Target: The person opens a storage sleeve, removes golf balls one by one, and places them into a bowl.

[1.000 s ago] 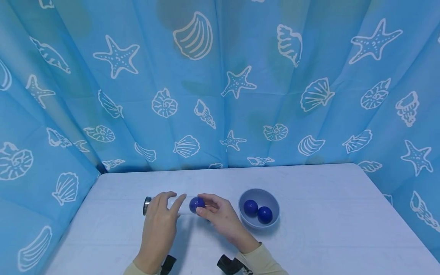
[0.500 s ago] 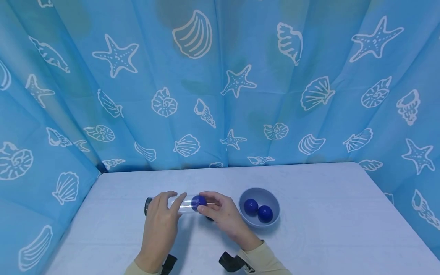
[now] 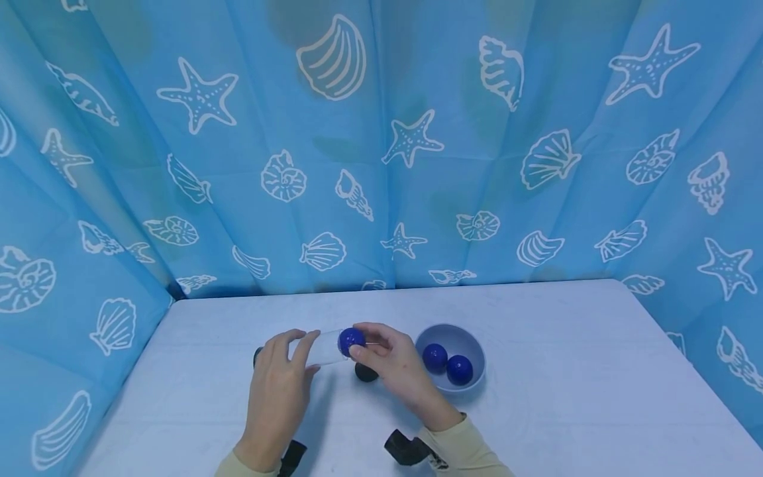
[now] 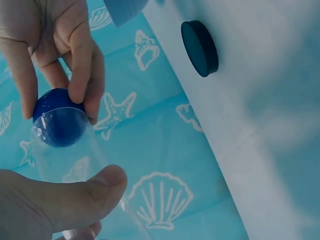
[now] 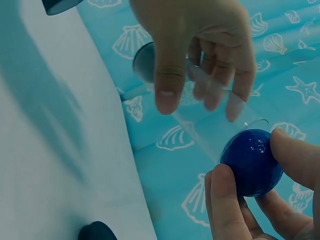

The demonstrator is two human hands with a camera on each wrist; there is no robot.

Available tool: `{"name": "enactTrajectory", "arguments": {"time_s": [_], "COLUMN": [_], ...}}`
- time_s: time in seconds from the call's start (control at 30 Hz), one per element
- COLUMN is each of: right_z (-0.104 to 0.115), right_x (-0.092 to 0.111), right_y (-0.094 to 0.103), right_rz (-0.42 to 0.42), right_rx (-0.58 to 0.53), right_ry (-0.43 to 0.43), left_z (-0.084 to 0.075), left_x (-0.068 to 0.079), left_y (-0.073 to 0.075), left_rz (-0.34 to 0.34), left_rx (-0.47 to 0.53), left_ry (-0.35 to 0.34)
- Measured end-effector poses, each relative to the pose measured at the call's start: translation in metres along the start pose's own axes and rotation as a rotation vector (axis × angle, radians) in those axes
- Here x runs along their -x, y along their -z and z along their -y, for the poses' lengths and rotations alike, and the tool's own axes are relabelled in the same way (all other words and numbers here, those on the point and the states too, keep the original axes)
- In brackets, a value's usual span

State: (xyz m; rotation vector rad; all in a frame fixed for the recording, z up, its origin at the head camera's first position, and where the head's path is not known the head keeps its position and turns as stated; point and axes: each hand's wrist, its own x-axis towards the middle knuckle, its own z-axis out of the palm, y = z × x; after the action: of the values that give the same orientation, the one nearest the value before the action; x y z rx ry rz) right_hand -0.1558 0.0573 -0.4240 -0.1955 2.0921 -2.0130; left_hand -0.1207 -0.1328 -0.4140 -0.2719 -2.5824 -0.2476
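Observation:
My left hand (image 3: 279,391) grips a clear plastic tube (image 3: 326,348) around its middle, thumb and fingers on opposite sides. A dark cap (image 5: 145,62) covers the tube's far end in the right wrist view. At the open end, my right hand (image 3: 396,361) pinches a shiny blue ball (image 3: 352,341) between thumb and fingertips. Part of the ball (image 4: 60,125) shows through the clear wall below the tube's rim in the left wrist view. The tube is held above the table, its open end tilted slightly up.
A loose black cap (image 3: 366,372) lies on the white table (image 3: 566,384) below the right hand. To the right stands a grey-blue bowl (image 3: 451,331) with two blue balls (image 3: 459,370) in it. A blue shell-patterned curtain (image 3: 381,165) hangs behind the table.
The right hand and the ball have moved a little right and up. The tube's open end has risen with them, and more of the loose cap shows. The left hand has barely moved.

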Motion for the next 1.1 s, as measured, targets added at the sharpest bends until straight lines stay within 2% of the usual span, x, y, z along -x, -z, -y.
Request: {"name": "enactTrajectory", "arguments": {"time_s": [0.43,0.73,1.1], "right_z": [0.010,0.020,0.025], "right_x": [0.003,0.005,0.007], "right_y": [0.015,0.028,0.046], "right_rz": [0.012,-0.051,-0.124], "right_rx": [0.024,0.128,0.162], "right_ry": [0.000,-0.013,0.032], "left_z": [-0.001,-0.002,0.001], "left_x": [0.000,0.000,0.000], "left_y": [-0.003,-0.003,-0.006], "left_rz": [-0.013,0.004,0.011], "left_rx": [0.001,0.040,0.097], "left_ry": [0.032,0.067,0.089]}}
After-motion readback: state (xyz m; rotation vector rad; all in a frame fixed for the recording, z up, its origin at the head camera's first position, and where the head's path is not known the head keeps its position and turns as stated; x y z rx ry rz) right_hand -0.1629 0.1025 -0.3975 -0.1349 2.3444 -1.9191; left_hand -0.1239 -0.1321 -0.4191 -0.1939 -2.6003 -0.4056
